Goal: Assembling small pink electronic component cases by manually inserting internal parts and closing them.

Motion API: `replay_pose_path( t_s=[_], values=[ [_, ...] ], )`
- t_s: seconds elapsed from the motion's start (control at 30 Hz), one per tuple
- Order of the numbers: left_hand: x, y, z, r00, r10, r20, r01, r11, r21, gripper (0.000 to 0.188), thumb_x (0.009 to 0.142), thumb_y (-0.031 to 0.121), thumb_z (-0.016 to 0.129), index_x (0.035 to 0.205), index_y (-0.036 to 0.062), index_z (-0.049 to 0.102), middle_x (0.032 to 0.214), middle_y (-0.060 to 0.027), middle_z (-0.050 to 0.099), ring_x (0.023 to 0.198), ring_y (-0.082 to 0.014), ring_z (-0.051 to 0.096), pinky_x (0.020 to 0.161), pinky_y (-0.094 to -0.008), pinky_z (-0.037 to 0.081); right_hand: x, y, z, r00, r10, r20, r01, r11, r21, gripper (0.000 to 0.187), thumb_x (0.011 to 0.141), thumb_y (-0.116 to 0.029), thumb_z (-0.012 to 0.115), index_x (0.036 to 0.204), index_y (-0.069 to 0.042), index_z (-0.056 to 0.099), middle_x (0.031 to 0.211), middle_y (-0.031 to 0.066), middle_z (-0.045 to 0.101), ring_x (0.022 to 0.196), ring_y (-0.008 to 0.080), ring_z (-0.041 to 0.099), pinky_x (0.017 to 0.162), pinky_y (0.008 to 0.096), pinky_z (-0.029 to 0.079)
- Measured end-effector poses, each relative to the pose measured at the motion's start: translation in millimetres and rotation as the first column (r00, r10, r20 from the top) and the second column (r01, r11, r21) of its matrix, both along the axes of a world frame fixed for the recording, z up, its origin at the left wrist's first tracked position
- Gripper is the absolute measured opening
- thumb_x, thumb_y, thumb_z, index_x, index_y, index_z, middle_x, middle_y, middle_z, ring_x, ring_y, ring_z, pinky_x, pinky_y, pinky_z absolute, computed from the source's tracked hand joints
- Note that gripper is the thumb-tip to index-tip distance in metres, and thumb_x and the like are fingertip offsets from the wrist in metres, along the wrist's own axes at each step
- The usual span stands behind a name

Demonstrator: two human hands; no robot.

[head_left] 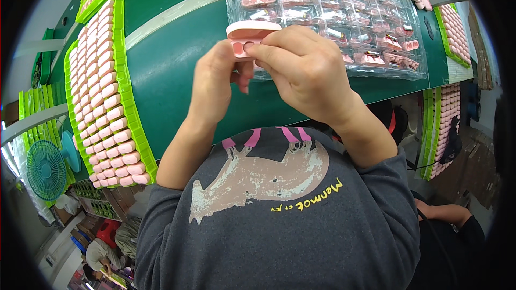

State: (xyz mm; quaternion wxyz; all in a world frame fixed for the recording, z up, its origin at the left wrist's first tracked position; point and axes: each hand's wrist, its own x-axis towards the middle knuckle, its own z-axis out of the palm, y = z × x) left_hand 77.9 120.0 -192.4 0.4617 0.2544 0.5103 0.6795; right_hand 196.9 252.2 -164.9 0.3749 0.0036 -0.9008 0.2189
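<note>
A small pink earbud charging case (253,28) is held up over the near edge of the table, its lid raised and its round hollows showing. My left hand (213,78) grips the case from the left side, with the lower fingers curled below it. The thumb and forefinger of my right hand (312,64) are pinched together at the inside of the case, by the right hollow. Whatever lies between those fingertips is hidden. Just beyond my right hand is a clear plastic tray (421,67), its compartments filled with pink case parts and small shiny pieces.
Bright green trays (129,91) with rows of pink cases line the left of the green table (172,70). Another green tray (447,27) and loose pink parts (422,1) are at the far right. A teal fan (47,169) stands left; a co-worker's arm (443,213) shows right.
</note>
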Motion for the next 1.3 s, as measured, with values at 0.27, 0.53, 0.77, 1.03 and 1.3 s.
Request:
replay_pose_path(
  t_s=[0.27,0.53,0.77,1.03,1.3],
  values=[
    [0,-2,4,0.988,0.105,-0.11,-0.113,0.991,-0.069,0.031,0.099,0.023,0.047,0.11,-0.004,0.057,0.082,-0.0094,0.062,0.065,-0.0126,0.057,0.058,-0.0251,0.049,7,16,9,0.954,-0.067,-0.293,0.06,0.998,-0.033,0.008,0.073,-0.01,0.068,0.08,-0.007,0.063,0.081,0.0058,0.067,0.074,0.0191,0.064,0.058,0.0269,0.051],
    [8,-3,-3,0.989,0.082,-0.123,-0.073,0.994,0.076,0.03,0.097,0.02,0.052,0.117,-0.0027,0.053,0.096,-0.0096,0.064,0.078,-0.012,0.06,0.067,-0.0238,0.05,10,25,-12,0.874,0.452,0.176,0.027,0.315,-0.949,0.039,0.086,-0.024,0.07,0.113,0.002,0.062,0.09,0.0065,0.067,0.083,0.0093,0.061,0.075,0.0233,0.05],
    [6,-16,2,0.894,-0.002,-0.449,-0.006,1.0,-0.017,0.031,0.092,0.007,0.059,0.12,-0.0043,0.054,0.107,-0.0094,0.063,0.098,-0.0138,0.061,0.083,-0.0268,0.05,14,23,-11,0.938,0.252,0.236,-0.144,0.907,-0.396,0.035,0.081,-0.01,0.07,0.112,0.002,0.061,0.1,0.0154,0.067,0.09,0.0265,0.066,0.079,0.0338,0.052],
    [11,-14,-2,0.362,0.174,-0.916,-0.053,0.985,0.166,0.042,0.072,-0.002,0.066,0.113,-0.0045,0.058,0.103,-0.0188,0.065,0.092,-0.034,0.064,0.08,-0.0352,0.051,20,6,-14,0.979,0.115,0.168,-0.091,0.985,-0.147,0.043,0.064,0.0,0.068,0.107,0.0,0.063,0.096,0.0144,0.065,0.086,0.0295,0.064,0.074,0.0361,0.053],
    [14,-17,-19,0.352,0.263,-0.898,-0.067,0.964,0.255,0.044,0.065,-0.005,0.061,0.109,-0.0045,0.061,0.095,-0.0197,0.065,0.08,-0.0339,0.065,0.074,-0.0344,0.052,21,-6,-34,0.998,0.062,-0.002,-0.062,0.986,-0.157,0.039,0.059,0.0,0.065,0.098,0.0,0.067,0.085,0.0127,0.067,0.073,0.0298,0.065,0.066,0.0336,0.053]
  ],
)
